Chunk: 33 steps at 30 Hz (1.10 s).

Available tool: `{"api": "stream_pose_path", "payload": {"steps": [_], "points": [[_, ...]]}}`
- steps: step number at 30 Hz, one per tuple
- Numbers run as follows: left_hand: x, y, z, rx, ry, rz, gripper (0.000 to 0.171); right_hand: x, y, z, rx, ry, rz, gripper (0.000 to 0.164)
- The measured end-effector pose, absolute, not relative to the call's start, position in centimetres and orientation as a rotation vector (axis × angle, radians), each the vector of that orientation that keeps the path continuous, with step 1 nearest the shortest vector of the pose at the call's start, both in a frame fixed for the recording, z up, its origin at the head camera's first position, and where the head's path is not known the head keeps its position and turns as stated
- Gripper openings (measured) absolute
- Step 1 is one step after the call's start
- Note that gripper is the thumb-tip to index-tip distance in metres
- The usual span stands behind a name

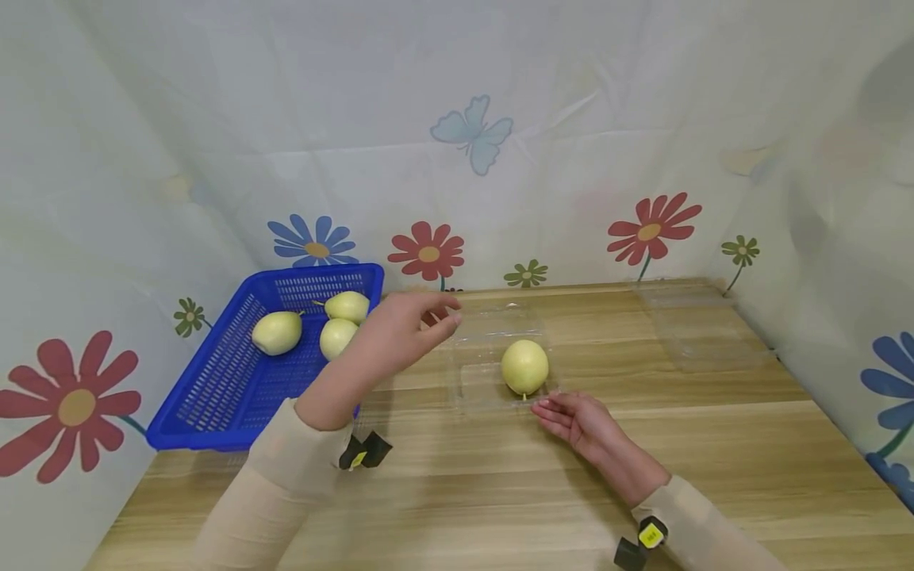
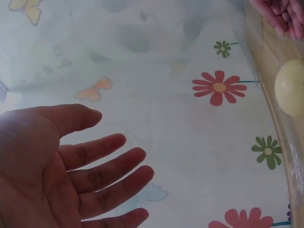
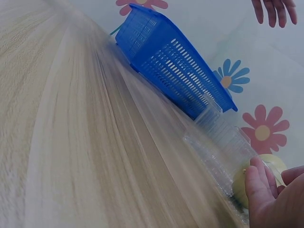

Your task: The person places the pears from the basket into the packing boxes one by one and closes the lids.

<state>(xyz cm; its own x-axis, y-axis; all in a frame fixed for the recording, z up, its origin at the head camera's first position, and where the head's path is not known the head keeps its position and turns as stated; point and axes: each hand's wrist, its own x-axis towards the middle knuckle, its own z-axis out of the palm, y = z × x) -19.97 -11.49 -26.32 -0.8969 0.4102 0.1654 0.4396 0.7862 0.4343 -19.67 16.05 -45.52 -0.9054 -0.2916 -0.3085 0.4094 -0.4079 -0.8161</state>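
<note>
My left hand (image 1: 400, 329) is raised in the space between the blue basket and the clear plastic container, holding nothing. In the left wrist view its fingers (image 2: 111, 187) are spread and relaxed. A pale yellow-green pear (image 1: 524, 367) sits in the right part of the clear plastic container (image 1: 474, 388), its stem pointing toward me. At the container's near right corner, my right hand (image 1: 581, 424) holds the rim between thumb and fingers, close beside the pear. The right wrist view shows those fingers (image 3: 259, 183) overlapping the pear.
A blue plastic basket (image 1: 203, 388) stands at the left with several pears, among them one pear (image 1: 278, 332) apart from the others. Another clear plastic container (image 1: 714, 325) lies at the back right of the wooden table (image 1: 457, 500). A flowered cloth (image 1: 557, 206) hangs behind.
</note>
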Motion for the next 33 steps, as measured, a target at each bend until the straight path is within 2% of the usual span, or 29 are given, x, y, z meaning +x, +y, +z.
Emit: {"api": "stream_pose_path", "payload": {"steps": [8,15,33], "points": [[-20.9,-13.2,-24.8,-0.66,-2.911,-0.765,0.034,-19.7,16.2,-45.5,0.161,1.415,-2.325,0.032],[-21.8,-15.1,-23.5,-0.55,-2.97,-0.804,0.046,-19.7,16.2,-45.4,0.152,1.419,-2.325,0.029],[-25.0,-20.0,-23.8,-0.467,-3.08,-0.908,0.058,-19.8,16.1,-45.6,0.162,1.439,-2.312,0.03]]}}
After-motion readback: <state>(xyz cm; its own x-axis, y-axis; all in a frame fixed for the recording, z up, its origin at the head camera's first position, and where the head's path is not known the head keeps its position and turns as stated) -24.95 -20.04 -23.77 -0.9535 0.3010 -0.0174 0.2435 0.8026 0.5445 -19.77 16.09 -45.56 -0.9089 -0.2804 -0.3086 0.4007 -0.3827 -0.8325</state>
